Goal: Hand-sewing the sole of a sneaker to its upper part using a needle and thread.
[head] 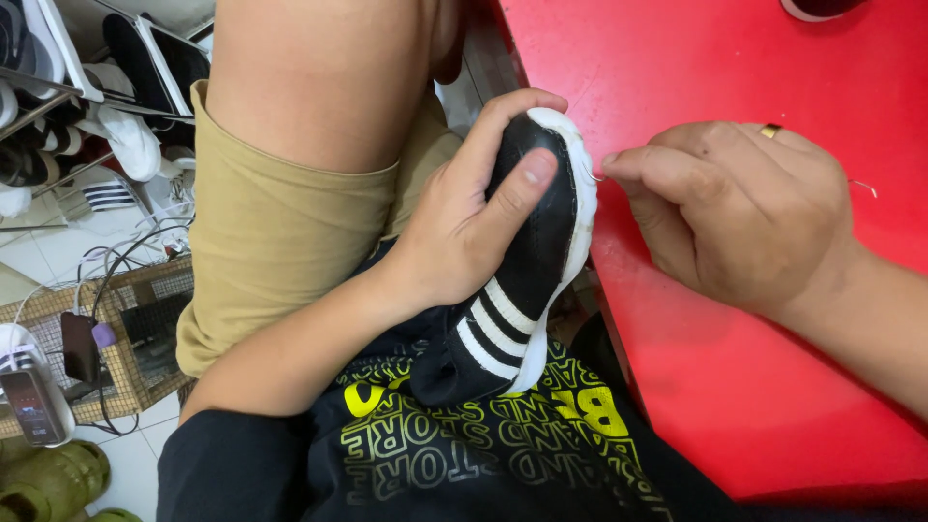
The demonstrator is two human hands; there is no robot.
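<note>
My left hand (462, 227) grips a black shoe (527, 261) with white stripes and a white sole, held toe-up against my lap. The thumb presses on the black upper near the toe. My right hand (735, 208), with a gold ring on one finger, rests on the red table (735, 387) and pinches a thin needle (596, 177) at the white sole's edge near the toe. A fine thread (863, 187) trails beyond the right hand.
My raised knee in tan shorts (271, 232) fills the upper left. A shoe rack (87, 106) with several shoes stands at far left. A wicker basket (116, 338) with cables, a phone (34, 401) and green clogs (48, 483) lie on the tiled floor.
</note>
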